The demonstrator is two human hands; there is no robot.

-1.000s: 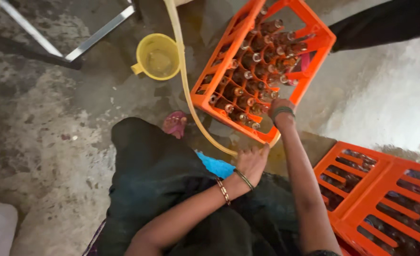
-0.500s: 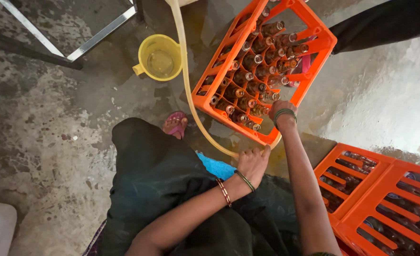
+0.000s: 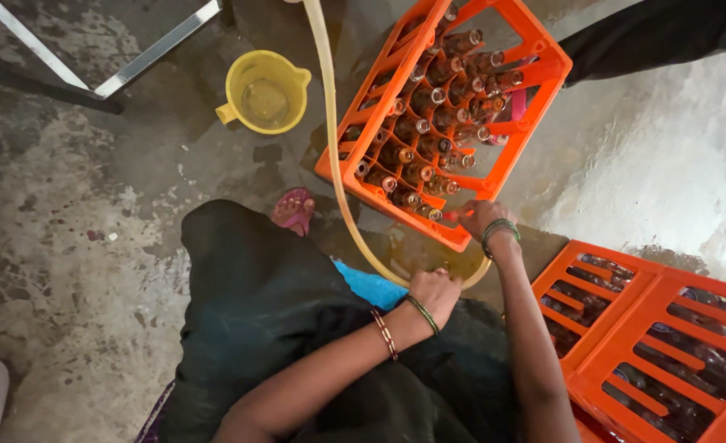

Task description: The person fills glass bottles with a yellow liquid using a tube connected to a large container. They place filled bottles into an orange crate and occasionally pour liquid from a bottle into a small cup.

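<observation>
A pale yellow hose (image 3: 330,148) is running down from the top edge of the view, passing along the left side of a tilted orange plastic crate (image 3: 535,74), then curving round at the bottom under the crate's near corner. The left hand (image 3: 435,289) is closing around the hose at the low point of that loop, fingers curled over it. The right hand (image 3: 479,216) is resting at the crate's near edge, fingers bent and gripping what looks like the hose's end, though the tip itself is hiding behind the fingers and I cannot tell exactly where it is pointing. The crate is leaning on the wet concrete floor (image 3: 92,205) and is holding rows of brown glass bottles (image 3: 429,98), their open mouths facing the camera; the bottles toward the far corner are blurring together. A yellow plastic jug (image 3: 264,90) with liquid in it is standing on the floor just left of the hose. Two more orange crates (image 3: 658,328) are sitting at the lower right, cut off by the frame edge, their contents dim. The person's dark garment (image 3: 256,328) is filling the lower middle, and a pink sandal (image 3: 295,209) is peeking out above it.
</observation>
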